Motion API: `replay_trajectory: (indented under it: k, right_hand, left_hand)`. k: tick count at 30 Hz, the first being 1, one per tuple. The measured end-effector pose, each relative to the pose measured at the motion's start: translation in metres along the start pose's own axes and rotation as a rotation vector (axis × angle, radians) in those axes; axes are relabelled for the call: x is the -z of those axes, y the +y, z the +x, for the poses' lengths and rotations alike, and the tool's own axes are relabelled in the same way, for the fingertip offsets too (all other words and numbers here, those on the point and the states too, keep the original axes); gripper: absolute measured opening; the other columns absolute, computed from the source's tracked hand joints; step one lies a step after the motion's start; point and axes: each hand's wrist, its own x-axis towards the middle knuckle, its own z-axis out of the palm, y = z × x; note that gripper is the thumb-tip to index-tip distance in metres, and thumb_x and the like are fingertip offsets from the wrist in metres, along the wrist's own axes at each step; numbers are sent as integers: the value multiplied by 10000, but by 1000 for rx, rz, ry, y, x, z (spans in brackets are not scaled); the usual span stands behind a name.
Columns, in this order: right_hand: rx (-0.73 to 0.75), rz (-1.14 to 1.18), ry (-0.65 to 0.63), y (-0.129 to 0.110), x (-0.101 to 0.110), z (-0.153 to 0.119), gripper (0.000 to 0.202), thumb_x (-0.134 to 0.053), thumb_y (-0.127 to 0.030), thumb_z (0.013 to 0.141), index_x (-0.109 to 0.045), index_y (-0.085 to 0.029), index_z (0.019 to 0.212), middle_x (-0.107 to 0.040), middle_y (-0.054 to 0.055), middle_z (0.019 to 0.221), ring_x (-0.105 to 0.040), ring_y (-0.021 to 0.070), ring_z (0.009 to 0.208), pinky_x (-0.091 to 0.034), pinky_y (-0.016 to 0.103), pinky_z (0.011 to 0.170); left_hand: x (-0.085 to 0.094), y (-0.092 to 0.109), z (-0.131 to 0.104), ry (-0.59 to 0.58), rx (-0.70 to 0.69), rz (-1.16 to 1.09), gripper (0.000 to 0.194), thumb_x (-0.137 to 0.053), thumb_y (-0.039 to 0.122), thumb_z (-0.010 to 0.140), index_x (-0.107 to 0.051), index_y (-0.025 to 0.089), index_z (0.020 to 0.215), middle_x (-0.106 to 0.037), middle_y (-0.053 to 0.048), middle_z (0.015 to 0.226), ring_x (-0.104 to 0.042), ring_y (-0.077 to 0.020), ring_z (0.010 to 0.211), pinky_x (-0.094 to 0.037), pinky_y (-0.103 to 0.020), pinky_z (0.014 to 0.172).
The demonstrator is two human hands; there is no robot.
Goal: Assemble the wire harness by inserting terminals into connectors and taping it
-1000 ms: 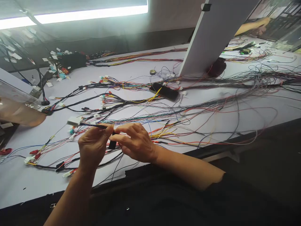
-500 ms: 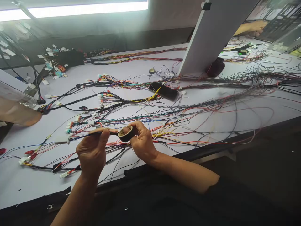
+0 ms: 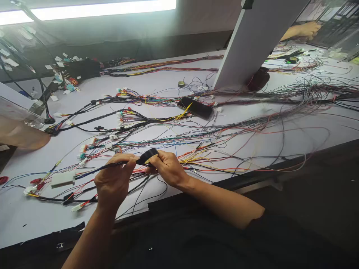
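While loose wires (image 3: 311, 89) cover much of the white table (image 3: 42, 216), a white plug (image 3: 63, 179) sits near left, on the end of a dark wire bundle (image 3: 91, 170). Bundle runs right into the left hand (image 3: 113, 181), pinched between thumb and fingers. Black tape roll (image 3: 149, 154) is next, between the hands, right by the left thumb tip. Right hand (image 3: 171, 170) is clamped on the roll. Hands are close; can't tell if their fingers touch. Farther right, beyond them: black phone (image 3: 202, 109), yellow wires (image 3: 185, 112) across it, then a white post (image 3: 238, 48). Far right: another person's hand (image 3: 308, 30).
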Motion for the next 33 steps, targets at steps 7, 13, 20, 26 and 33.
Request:
replay_trajectory:
  k: [7,13,20,26,33]
  right_hand:
    - [-57,-256,-505,-13,29,13,497,-445,-520,928,-692,-127,752,-686,47,751,-616,146,742,-426,231,686]
    - [-45,-357,-582,-30,41,15,521,-386,-480,966,-720,-124,782,-659,29,739,-558,118,691,-388,222,660]
    - [230,-580,-355,-23,37,9,493,-394,-397,978,-601,-153,603,-541,-14,568,-480,102,567,-338,242,578]
    - [834,-715,138,-15,28,-7,233,-544,-300,926,-616,-213,1130,-674,46,1103,-572,165,1036,-371,340,931]
    - [1013,-860,274,-15,-3,8,142,-513,-233,944,-644,-263,989,-674,-7,1073,-567,135,1012,-367,319,892]
  left_hand:
    - [13,-3,17,-315,-216,88,144,-634,92,823,-626,219,891,-726,-28,955,-685,-230,959,-423,-520,1025]
    - [17,0,30,-431,-343,199,135,-656,125,805,-630,252,843,-735,-13,1010,-605,-270,1155,-263,-576,1129]
    - [13,-6,30,-205,-200,171,52,-630,184,850,-659,220,827,-717,7,736,-704,-199,847,-334,-520,1114]
    - [6,-11,22,63,145,40,125,-703,304,807,-689,183,832,-720,-25,758,-688,-180,732,-554,-386,822]
    - [-5,-4,14,160,294,-149,132,-767,282,741,-702,179,792,-662,8,686,-591,-96,551,-492,-216,513]
